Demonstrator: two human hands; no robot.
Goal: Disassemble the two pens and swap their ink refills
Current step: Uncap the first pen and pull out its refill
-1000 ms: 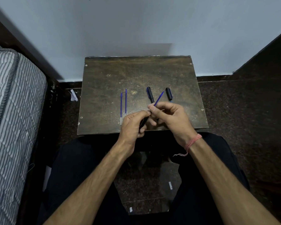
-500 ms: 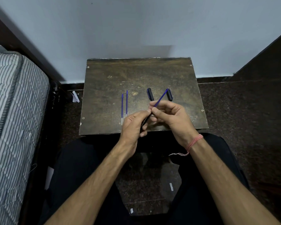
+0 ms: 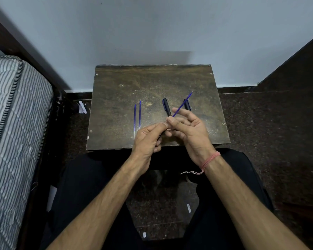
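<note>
While the left hand (image 3: 148,139) grips what seems a black barrel (image 3: 160,136), right hand (image 3: 190,130) pinches a thin blue refill (image 3: 182,105).

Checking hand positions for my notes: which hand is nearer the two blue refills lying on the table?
Left. The left hand sits just right of the two blue refills, almost at their near ends; the right hand is farther right.
</note>
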